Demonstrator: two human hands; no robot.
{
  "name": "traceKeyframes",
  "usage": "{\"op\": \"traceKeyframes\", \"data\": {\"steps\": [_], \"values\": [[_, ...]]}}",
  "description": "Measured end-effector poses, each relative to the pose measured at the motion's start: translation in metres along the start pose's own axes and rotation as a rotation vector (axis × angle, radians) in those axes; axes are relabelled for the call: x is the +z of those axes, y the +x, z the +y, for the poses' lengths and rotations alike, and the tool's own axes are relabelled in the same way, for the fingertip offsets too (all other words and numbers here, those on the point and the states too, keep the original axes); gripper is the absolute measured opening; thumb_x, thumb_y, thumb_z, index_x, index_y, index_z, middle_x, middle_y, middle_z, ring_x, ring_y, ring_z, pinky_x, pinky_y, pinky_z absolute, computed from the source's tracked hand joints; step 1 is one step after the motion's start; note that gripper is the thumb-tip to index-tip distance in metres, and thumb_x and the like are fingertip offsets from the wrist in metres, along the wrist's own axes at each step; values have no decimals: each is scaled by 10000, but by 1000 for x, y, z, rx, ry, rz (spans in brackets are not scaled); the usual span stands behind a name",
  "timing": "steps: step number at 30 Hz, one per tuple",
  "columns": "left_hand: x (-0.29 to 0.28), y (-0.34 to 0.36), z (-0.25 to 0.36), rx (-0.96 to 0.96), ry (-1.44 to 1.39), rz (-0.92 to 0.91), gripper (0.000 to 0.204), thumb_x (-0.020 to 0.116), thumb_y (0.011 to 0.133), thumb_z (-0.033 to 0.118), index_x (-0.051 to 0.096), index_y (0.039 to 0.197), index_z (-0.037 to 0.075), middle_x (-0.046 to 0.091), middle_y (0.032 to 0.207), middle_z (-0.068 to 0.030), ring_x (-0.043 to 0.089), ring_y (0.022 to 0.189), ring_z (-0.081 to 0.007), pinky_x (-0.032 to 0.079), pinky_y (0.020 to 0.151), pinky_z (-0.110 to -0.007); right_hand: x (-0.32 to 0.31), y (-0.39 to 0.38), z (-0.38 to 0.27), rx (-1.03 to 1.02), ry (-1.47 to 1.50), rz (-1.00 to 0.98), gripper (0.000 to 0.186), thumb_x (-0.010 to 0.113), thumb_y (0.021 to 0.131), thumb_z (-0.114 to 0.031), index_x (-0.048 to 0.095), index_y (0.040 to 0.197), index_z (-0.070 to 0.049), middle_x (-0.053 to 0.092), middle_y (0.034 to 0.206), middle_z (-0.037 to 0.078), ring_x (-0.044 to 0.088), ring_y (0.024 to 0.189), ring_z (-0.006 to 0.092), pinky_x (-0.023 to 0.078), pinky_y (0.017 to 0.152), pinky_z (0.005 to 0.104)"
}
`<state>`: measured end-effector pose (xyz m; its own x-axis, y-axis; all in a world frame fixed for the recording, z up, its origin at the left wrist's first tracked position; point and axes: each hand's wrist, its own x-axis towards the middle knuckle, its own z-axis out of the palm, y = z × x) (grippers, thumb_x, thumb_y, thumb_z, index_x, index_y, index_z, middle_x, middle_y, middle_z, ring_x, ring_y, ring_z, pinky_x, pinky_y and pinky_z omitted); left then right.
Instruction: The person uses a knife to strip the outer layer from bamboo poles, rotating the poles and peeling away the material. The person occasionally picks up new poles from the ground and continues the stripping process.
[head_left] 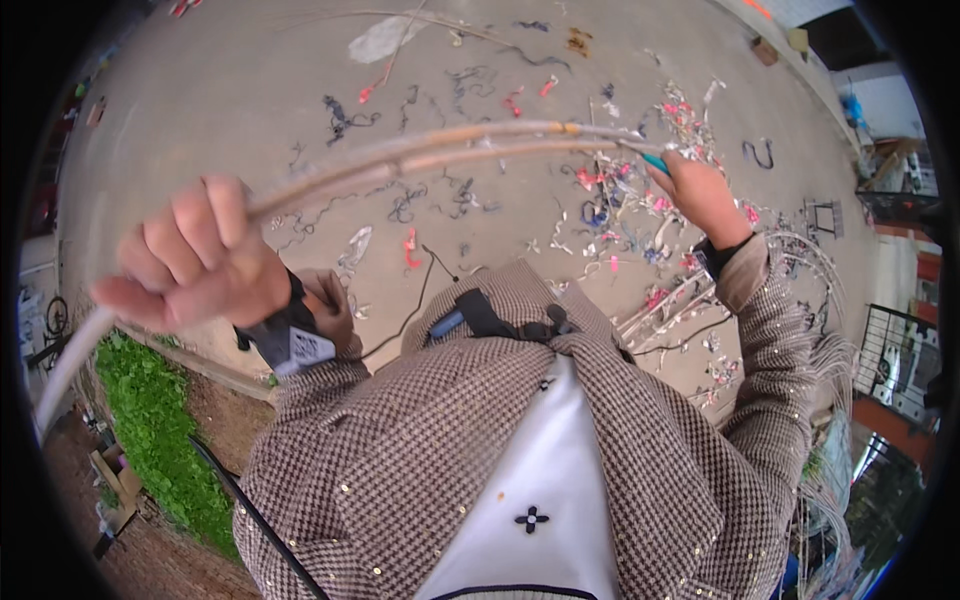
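Observation:
Long, thin, pale brown rods [420,155] bend in an arc across my front, at least two of them side by side. My left hand [195,255], smeared a little by motion, is closed around them, and a paler length runs out past it to the lower left. Closed at the other end is my right hand [695,195], around a small teal-handled tool [655,162] whose narrow grey tip lies against the rods. Whether it is a knife I cannot tell. The right fingers are partly hidden behind the hand.
Pink, blue and white scraps [610,195] litter the concrete floor [260,110]. Pale rods or tubes [800,250] lie in loops at my right. Green plants [150,410] grow beside bare soil at the lower left. A black metal rack [880,345] stands at the far right.

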<state>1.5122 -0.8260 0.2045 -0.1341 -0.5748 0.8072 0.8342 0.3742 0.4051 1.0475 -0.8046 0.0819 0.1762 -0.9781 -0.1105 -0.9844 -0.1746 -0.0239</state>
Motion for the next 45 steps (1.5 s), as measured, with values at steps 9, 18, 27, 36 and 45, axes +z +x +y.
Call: {"op": "traceKeyframes", "data": {"steps": [9, 18, 27, 36, 45], "values": [[-19, -8, -24, -10, 54, 223, 496, 445, 940, 334, 234, 511, 198, 219, 430, 88, 153, 391, -73, 150, 438, -248, -57, 14, -45, -125, -127, 56, 260, 583, 835, -273, 606, 888, -20, 617, 745, 210, 604, 692, 394, 486, 596, 452], [-54, -7, 13, -101, -5, 317, 516, 552, 890, 358, 261, 493, 204, 218, 437, 82, 170, 408, -71, 156, 449, -257, 10, -4, 80, 595, 676, 389, 392, 636, 820, -380, 620, 797, 11, 561, 556, 73, 550, 501, 167, 422, 487, 345], [-25, 12, 54, 95, -130, 119, 513, 677, 797, 296, 289, 471, 220, 252, 403, 129, 207, 359, -15, 155, 417, -189, 196, -26, 33, 1111, 1936, 753, 398, 674, 832, -309, 539, 978, 35, 619, 879, 161, 452, 519, 127, 393, 457, 266], [-16, -9, 102, 294, -289, 53, 493, 695, 772, 296, 314, 476, 196, 301, 404, 127, 261, 344, 5, 205, 363, -147, 143, 46, 97, 517, 2576, 672, 540, 691, 806, -435, 460, 1014, 6, 538, 805, 86, 508, 675, 146, 461, 570, 272], [-31, 13, 88, 245, -284, 8, 472, 747, 704, 282, 343, 475, 198, 269, 420, 121, 241, 371, -19, 170, 402, -183, 167, 91, 40, 856, 2180, 693, 353, 643, 834, -420, 608, 888, -72, 553, 642, 84, 430, 462, 135, 358, 423, 274]]}}
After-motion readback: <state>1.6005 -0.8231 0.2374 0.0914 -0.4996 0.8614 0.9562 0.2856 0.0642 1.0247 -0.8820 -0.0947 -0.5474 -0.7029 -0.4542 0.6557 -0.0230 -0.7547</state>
